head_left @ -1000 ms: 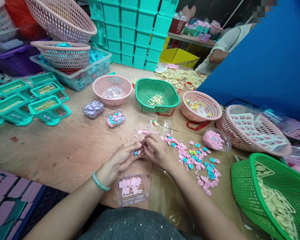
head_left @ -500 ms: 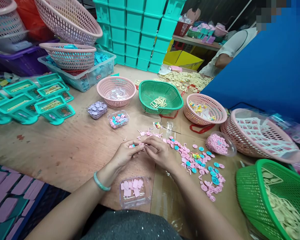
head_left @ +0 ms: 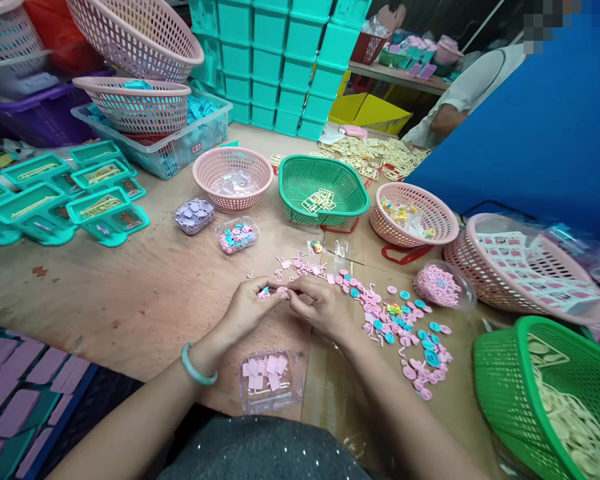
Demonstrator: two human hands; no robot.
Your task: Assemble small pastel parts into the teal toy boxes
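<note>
My left hand (head_left: 247,308) and my right hand (head_left: 316,305) meet at the middle of the wooden table (head_left: 130,293). Both pinch small pink and teal plastic pieces (head_left: 273,291) between their fingertips. A green bangle (head_left: 196,365) sits on my left wrist. To the right of my right hand lies a scatter of pink and teal discs and hooks (head_left: 400,327). A clear tub of pink square pieces (head_left: 269,379) stands just in front of my wrists.
Pink baskets (head_left: 233,175) (head_left: 413,217) (head_left: 525,267) and green baskets (head_left: 323,190) (head_left: 550,393) ring the work spot. Teal trays (head_left: 105,213) lie at left, stacked teal boxes (head_left: 275,60) behind. Another person's arm (head_left: 445,120) shows beyond a blue panel (head_left: 540,127).
Both hands stay pinched together over the same spot, fingers working slightly. The view shifted a little; nothing else moved.
</note>
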